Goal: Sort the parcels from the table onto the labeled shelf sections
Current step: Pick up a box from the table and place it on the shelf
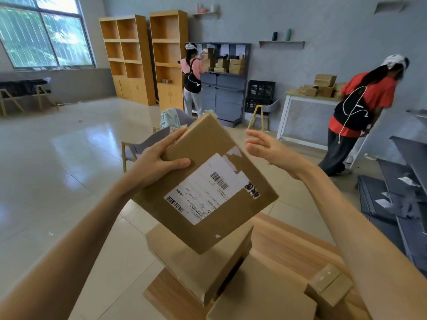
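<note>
The left hand (159, 158) holds up a flat parcel (205, 181), and its fingers go behind the box where they cannot be seen. The words on the white label (205, 192) are too small and blurry to read. The parcel covers part of the stack of boxes (196, 257) at the near edge of the wooden table (288, 245). The bottom edge of the picture cuts off the table and a box (261, 294). The far grey shelf (221, 65) has paper tags too small to read.
</note>
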